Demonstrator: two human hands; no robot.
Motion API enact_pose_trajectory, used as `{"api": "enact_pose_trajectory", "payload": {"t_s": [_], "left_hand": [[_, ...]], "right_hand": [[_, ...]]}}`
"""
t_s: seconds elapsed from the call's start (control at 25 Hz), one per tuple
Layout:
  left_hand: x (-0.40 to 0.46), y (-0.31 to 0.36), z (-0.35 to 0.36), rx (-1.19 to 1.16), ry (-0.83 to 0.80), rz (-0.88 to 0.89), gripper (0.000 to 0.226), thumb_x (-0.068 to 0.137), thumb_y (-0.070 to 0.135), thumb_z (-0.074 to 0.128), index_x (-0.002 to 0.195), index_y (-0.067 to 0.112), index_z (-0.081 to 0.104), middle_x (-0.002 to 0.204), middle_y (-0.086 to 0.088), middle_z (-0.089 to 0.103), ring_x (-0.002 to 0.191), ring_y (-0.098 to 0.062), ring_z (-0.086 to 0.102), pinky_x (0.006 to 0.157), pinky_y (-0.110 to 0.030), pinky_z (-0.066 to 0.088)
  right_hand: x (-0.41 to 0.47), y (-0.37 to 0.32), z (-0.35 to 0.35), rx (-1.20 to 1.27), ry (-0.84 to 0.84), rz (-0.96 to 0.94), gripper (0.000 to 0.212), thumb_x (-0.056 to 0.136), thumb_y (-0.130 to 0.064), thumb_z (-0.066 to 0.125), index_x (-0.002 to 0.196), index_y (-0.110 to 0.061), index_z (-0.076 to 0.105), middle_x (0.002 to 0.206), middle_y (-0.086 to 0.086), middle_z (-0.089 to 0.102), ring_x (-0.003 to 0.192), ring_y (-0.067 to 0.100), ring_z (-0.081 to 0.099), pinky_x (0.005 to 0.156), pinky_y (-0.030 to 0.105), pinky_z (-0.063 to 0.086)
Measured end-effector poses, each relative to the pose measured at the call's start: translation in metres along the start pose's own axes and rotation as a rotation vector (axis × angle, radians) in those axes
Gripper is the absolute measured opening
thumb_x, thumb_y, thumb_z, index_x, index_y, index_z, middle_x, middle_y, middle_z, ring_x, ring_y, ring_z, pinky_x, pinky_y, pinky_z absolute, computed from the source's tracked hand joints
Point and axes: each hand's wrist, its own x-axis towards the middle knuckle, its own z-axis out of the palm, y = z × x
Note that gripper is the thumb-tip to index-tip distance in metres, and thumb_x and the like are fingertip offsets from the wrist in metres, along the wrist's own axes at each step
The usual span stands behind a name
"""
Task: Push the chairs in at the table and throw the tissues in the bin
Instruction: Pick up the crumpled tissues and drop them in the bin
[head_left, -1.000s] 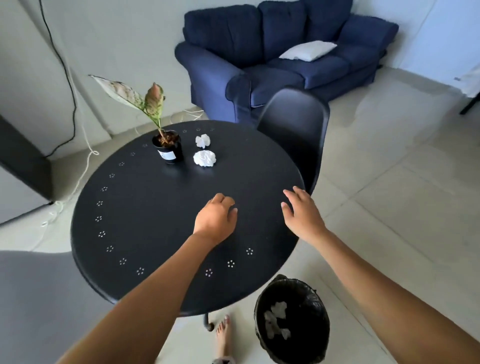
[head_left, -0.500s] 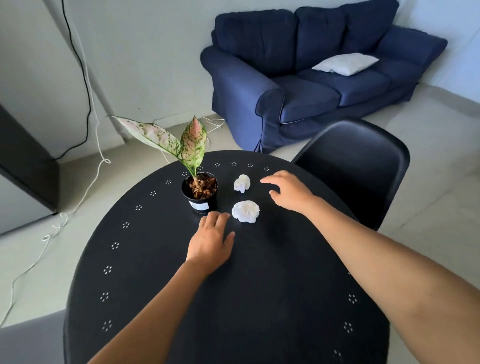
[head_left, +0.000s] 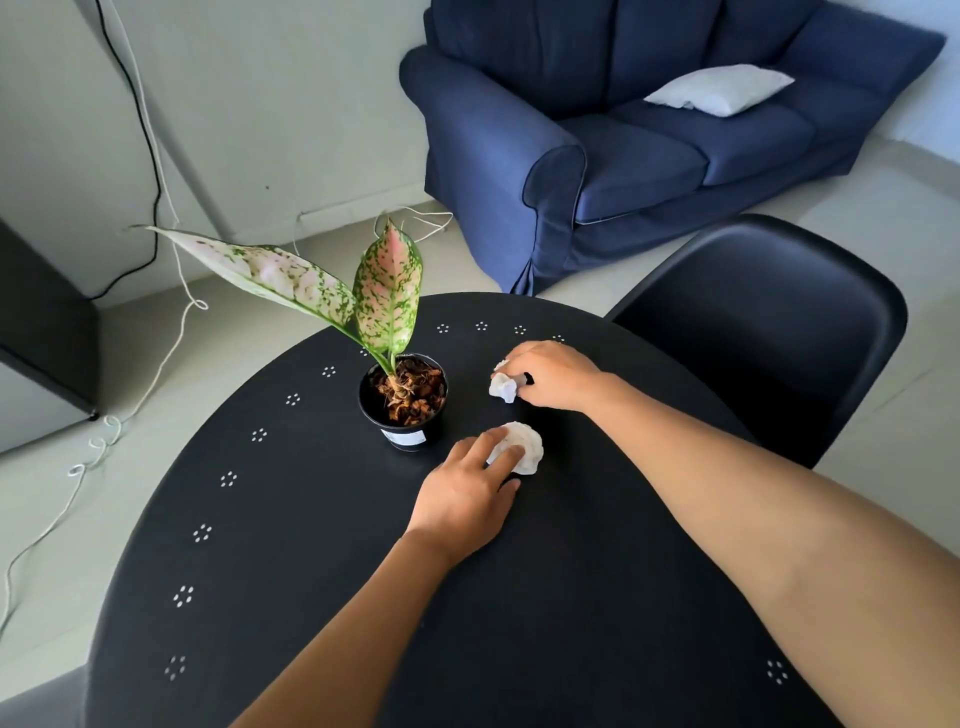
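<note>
Two crumpled white tissues lie on the round black table (head_left: 322, 597). My left hand (head_left: 467, 493) rests on the nearer, larger tissue (head_left: 524, 449), its fingertips laid over the left side. My right hand (head_left: 556, 376) curls around the farther, smaller tissue (head_left: 503, 387), fingers closed on it while it still touches the tabletop. A black chair (head_left: 769, 322) stands at the table's far right edge, its seat partly under the top. The bin is out of view.
A potted plant (head_left: 402, 400) with long speckled leaves stands just left of both tissues. A blue sofa (head_left: 649, 130) with a white cushion sits behind. Cables trail along the floor at left, and a dark cabinet (head_left: 41, 322) stands at the left edge.
Both hands reached forward across the table: the left came onto the near tissue, the right closed on the far one. The view moved closer and the bin dropped out of sight.
</note>
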Motion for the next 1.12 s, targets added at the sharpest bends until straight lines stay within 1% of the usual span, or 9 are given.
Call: {"api": "enact_pose_trajectory", "payload": {"t_s": [0.12, 0.32, 0.52, 0.6, 0.76, 0.88, 0.92, 1.04, 1.12], "left_hand": [[0.006, 0.001, 0.002, -0.031, 0.039, -0.029, 0.016, 0.084, 0.014, 0.064, 0.098, 0.007, 0.069, 0.116, -0.008, 0.067, 0.091, -0.032, 0.066, 0.055, -0.041, 0.059], [0.006, 0.010, -0.003, -0.097, 0.079, -0.034, 0.007, 0.081, 0.003, 0.065, 0.087, 0.000, 0.069, 0.100, -0.012, 0.070, 0.078, -0.035, 0.064, 0.058, -0.042, 0.057], [-0.008, 0.038, -0.009, -0.126, 0.096, -0.002, 0.007, 0.080, 0.002, 0.065, 0.087, 0.000, 0.069, 0.099, -0.012, 0.070, 0.078, -0.035, 0.064, 0.056, -0.042, 0.057], [-0.017, 0.063, -0.007, -0.140, 0.098, 0.037, 0.007, 0.080, 0.001, 0.066, 0.086, 0.001, 0.069, 0.098, -0.010, 0.070, 0.078, -0.034, 0.064, 0.054, -0.041, 0.057], [-0.051, 0.138, 0.006, -0.203, 0.052, 0.152, 0.008, 0.081, 0.002, 0.064, 0.087, 0.003, 0.069, 0.096, -0.006, 0.070, 0.076, -0.030, 0.064, 0.052, -0.039, 0.056], [-0.082, 0.198, 0.019, -0.230, 0.020, 0.255, 0.009, 0.080, 0.001, 0.065, 0.088, 0.004, 0.069, 0.095, -0.005, 0.070, 0.075, -0.029, 0.064, 0.053, -0.038, 0.057], [-0.096, 0.221, 0.024, -0.237, -0.001, 0.278, 0.011, 0.081, 0.002, 0.063, 0.090, 0.005, 0.069, 0.097, -0.005, 0.070, 0.078, -0.028, 0.063, 0.055, -0.038, 0.057], [-0.142, 0.276, 0.044, -0.237, -0.119, 0.370, 0.019, 0.088, 0.009, 0.053, 0.100, 0.007, 0.067, 0.109, -0.003, 0.066, 0.091, -0.027, 0.060, 0.061, -0.040, 0.056], [-0.173, 0.303, 0.065, -0.167, -0.220, 0.455, 0.023, 0.090, 0.010, 0.047, 0.106, 0.010, 0.063, 0.116, -0.001, 0.062, 0.099, -0.025, 0.057, 0.067, -0.038, 0.056]], "right_hand": [[-0.003, -0.001, 0.005, 0.007, 0.096, 0.031, 0.020, 0.086, -0.014, 0.054, 0.094, -0.011, 0.073, 0.114, 0.009, 0.066, 0.101, 0.032, 0.062, 0.079, 0.040, 0.054], [-0.025, 0.000, 0.009, 0.073, 0.192, 0.062, 0.023, 0.087, -0.010, 0.053, 0.095, -0.008, 0.074, 0.108, 0.011, 0.068, 0.097, 0.032, 0.063, 0.074, 0.036, 0.051], [-0.092, 0.012, 0.008, 0.208, 0.363, 0.132, 0.021, 0.087, -0.013, 0.058, 0.098, -0.010, 0.075, 0.100, 0.010, 0.070, 0.090, 0.028, 0.065, 0.069, 0.032, 0.052], [-0.134, 0.018, 0.011, 0.246, 0.455, 0.190, 0.019, 0.086, -0.015, 0.061, 0.098, -0.010, 0.075, 0.095, 0.011, 0.072, 0.085, 0.027, 0.066, 0.064, 0.029, 0.049], [-0.246, 0.034, 0.030, 0.337, 0.626, 0.368, 0.016, 0.085, -0.017, 0.064, 0.092, -0.008, 0.076, 0.082, 0.010, 0.072, 0.073, 0.025, 0.064, 0.062, 0.032, 0.052], [-0.338, 0.044, 0.056, 0.376, 0.697, 0.492, 0.015, 0.083, -0.013, 0.065, 0.075, -0.004, 0.074, 0.060, 0.005, 0.055, 0.058, 0.021, 0.048, 0.054, 0.028, 0.037], [-0.372, 0.047, 0.067, 0.386, 0.695, 0.543, 0.016, 0.083, -0.013, 0.065, 0.073, -0.004, 0.073, 0.060, 0.004, 0.052, 0.058, 0.021, 0.046, 0.055, 0.027, 0.035], [-0.462, 0.050, 0.107, 0.388, 0.653, 0.683, 0.013, 0.083, -0.014, 0.064, 0.083, -0.007, 0.076, 0.072, 0.013, 0.067, 0.066, 0.028, 0.060, 0.057, 0.028, 0.040], [-0.511, 0.049, 0.140, 0.409, 0.612, 0.763, 0.015, 0.083, -0.012, 0.063, 0.087, -0.007, 0.076, 0.080, 0.017, 0.070, 0.075, 0.033, 0.065, 0.061, 0.029, 0.042]]}}
